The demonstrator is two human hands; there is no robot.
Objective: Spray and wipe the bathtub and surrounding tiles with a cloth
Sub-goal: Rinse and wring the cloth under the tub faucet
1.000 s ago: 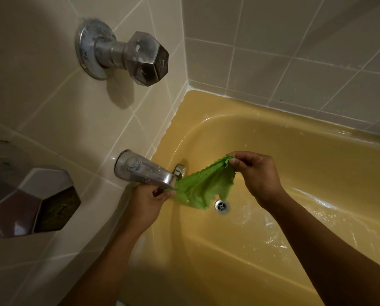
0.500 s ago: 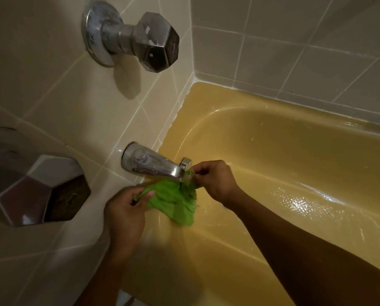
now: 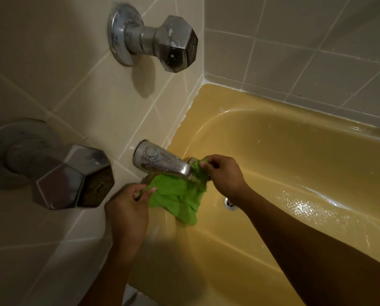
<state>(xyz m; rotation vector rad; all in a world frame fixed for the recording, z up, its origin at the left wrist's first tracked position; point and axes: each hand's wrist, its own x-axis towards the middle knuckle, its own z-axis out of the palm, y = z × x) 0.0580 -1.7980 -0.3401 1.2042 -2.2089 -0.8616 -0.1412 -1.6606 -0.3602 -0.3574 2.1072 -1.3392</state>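
Note:
A green cloth (image 3: 178,198) hangs spread under the chrome tub spout (image 3: 160,161), stretched between both hands. My left hand (image 3: 125,213) pinches its left edge just below the spout. My right hand (image 3: 225,175) grips its upper right corner beside the spout's tip. The yellow bathtub (image 3: 284,155) lies below and to the right, its floor wet and shiny. Beige tiles (image 3: 74,89) cover the wall on the left and grey tiles (image 3: 295,45) the far wall.
Two faceted chrome tap handles jut from the left wall, one high (image 3: 173,44) and one near my left side (image 3: 74,176). The drain (image 3: 230,203) sits in the tub floor behind my right wrist. White grout runs along the tub rim.
Both hands brought the cloth left and up from the open tub to just under the spout. The right hand rose to the spout's tip, and the view shifted slightly.

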